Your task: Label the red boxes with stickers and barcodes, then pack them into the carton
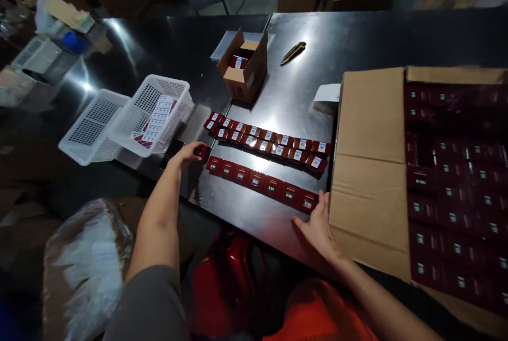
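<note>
My left hand (189, 154) grips a small dark red box (202, 151) near the left end of the rows. In front lies a single line of similar red boxes (256, 179), pale lettering on the sides facing me. My right hand (317, 226) has its thumb and fingers apart, fingertips against the box (308, 201) at that line's right end. Behind it, two lines of red boxes (268, 140) stand close together, white-and-blue labels on top.
An open carton (369, 172) with many red boxes is at right. A small carton (254, 74) and a yellow-black utility knife (293, 53) lie farther back. White baskets (159, 84) stand left, one holding label sheets (159, 119). A plastic-lined container (87, 267) stands below left.
</note>
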Demonstrator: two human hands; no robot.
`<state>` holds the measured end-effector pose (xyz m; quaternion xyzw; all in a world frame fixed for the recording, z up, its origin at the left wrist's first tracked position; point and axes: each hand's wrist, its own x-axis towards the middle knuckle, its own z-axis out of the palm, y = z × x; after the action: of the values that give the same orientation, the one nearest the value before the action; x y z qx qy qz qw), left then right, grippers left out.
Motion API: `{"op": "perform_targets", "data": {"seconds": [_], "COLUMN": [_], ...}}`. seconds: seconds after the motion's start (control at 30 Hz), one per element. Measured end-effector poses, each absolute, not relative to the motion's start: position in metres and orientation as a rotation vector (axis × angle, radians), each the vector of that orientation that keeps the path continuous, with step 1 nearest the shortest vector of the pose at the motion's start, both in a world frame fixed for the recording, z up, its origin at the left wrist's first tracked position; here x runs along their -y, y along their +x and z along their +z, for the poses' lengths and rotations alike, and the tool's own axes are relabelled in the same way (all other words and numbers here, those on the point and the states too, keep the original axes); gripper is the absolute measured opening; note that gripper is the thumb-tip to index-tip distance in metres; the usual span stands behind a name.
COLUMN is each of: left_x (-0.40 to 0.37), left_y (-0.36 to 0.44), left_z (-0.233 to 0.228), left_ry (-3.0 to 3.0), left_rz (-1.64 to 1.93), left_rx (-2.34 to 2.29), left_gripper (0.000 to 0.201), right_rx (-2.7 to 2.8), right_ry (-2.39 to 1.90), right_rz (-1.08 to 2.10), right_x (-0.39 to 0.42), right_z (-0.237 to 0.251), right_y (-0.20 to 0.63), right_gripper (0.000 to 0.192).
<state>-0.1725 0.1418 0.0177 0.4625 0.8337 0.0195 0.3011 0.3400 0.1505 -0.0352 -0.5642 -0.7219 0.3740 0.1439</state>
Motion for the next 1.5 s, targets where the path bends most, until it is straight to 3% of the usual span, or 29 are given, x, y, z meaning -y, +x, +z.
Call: {"op": "perform_targets", "data": {"seconds": [0.13,0.33,0.4,0.47,0.63,0.83,1.1,1.5], "left_x": [-0.126,-0.121,-0.120,-0.120,-0.114,-0.103,-0.131,-0.137], "left_y": [-0.167,-0.152,-0.142,-0.131,-0.114,-0.106,0.015,-0.008], "left_z": [0.015,0.014,0.013,0.010,-0.001,-0.002,-0.016,-0.016], "left_ry": [1.336,1.487,1.531,1.572,1.644,1.683,2.172,2.261], "left_rz": [-0.030,-0.213,-0.281,-0.328,-0.357,-0.363,-0.082,-0.234], "left_rx": [-2.072,-2.090,-2.107,-2.112,-2.162,-2.223,-1.824,-1.764], "left_gripper": [0.052,0.112,0.122,0.116,0.083,0.092,0.101,0.098], "right_rx": [2.211,2.494,2.624,2.742,2.990,3.067,3.036,2.817], "right_ry": [-1.578,-1.382,-1.270,-1.242,-1.328,-1.193,-1.283,-1.382], "right_rz": [1.039,0.790,0.711,0.676,0.628,0.530,0.536,0.853], "right_x": [-0.150,-0.162,-0.174,-0.187,-0.204,-0.192,-0.197,-0.205], "right_z": [-0.034,-0.022,-0.019,-0.017,-0.018,-0.018,-0.016,-0.007], "right_y": [0.339,0.332,0.328,0.323,0.309,0.296,0.290,0.285], "right_gripper": [0.106,0.096,0.088,0.085,0.099,0.094,0.078,0.064]}}
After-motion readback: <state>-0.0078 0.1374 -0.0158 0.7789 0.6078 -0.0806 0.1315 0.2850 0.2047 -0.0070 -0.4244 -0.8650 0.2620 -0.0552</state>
